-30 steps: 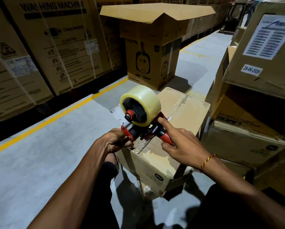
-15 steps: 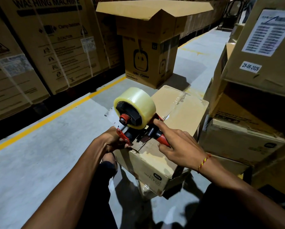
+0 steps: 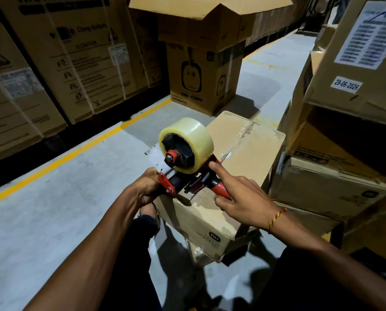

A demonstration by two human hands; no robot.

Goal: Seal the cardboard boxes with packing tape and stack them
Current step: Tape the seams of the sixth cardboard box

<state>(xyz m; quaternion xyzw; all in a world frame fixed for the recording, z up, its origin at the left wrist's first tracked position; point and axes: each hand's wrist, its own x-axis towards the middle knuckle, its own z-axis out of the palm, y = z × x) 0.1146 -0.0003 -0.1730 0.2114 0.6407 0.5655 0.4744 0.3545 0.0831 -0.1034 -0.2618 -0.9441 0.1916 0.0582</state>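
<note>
A closed cardboard box (image 3: pixel 250 151) sits in front of me with clear tape running along its top seam. On its near edge rests a red and black tape dispenser (image 3: pixel 187 178) carrying a roll of clear tape (image 3: pixel 192 135). My right hand (image 3: pixel 243 198) grips the dispenser's red handle, index finger stretched forward along the frame. My left hand (image 3: pixel 146 187) is curled at the dispenser's front end by the box's near left corner; what its fingers pinch is hidden.
Stacked cardboard boxes (image 3: pixel 335 182) stand close on the right, topped by a labelled carton (image 3: pixel 362 59). An open-flapped box (image 3: pixel 201 70) stands on the floor ahead. Large washing-machine cartons (image 3: pixel 59 63) line the left behind a yellow floor line (image 3: pixel 75 153). My foot (image 3: pixel 149 212) is beside the box.
The dispenser and both hands have stayed at the box's near edge. The camera view has shifted slightly; no clear movement of the tape.
</note>
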